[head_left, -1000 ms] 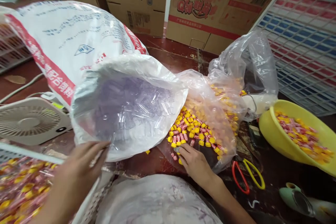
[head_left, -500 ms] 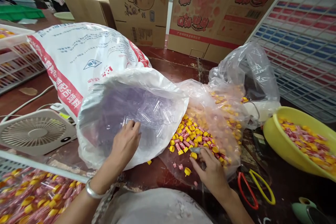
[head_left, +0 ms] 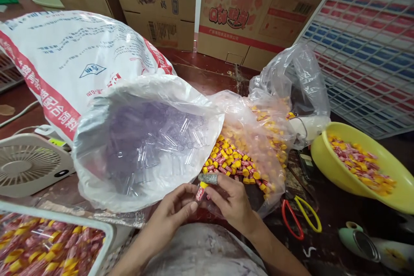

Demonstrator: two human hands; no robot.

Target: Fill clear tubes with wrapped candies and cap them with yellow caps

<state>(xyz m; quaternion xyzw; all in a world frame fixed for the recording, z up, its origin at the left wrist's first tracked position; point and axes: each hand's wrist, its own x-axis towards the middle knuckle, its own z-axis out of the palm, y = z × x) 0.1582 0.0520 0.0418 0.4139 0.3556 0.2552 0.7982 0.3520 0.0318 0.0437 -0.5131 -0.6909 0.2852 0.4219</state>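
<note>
Both hands meet in front of my body, below the bags. My right hand (head_left: 231, 200), with a grey wrap on its index finger, pinches a small red-and-white piece with a yellow cap (head_left: 201, 191). My left hand (head_left: 171, 211) has its thumb and fingers closed at the left side of that piece; a clear tube there is too faint to make out well. Just to the left a white sack (head_left: 87, 155) lies open, with clear tubes (head_left: 181, 133) inside. Capped pieces (head_left: 226, 159) spill from a clear plastic bag (head_left: 258, 138) behind my right hand.
A yellow basin (head_left: 323, 146) of capped pieces stands at the right, near red-and-yellow-handled scissors (head_left: 293, 220). A white tray (head_left: 108, 241) of filled tubes is at lower left, below a fan (head_left: 29, 166). Cardboard boxes (head_left: 239, 17) and a white rack (head_left: 365, 51) stand behind.
My left hand has come out of the white sack to my right hand. The right hand has drawn back from the pile with a capped piece. The view has shifted.
</note>
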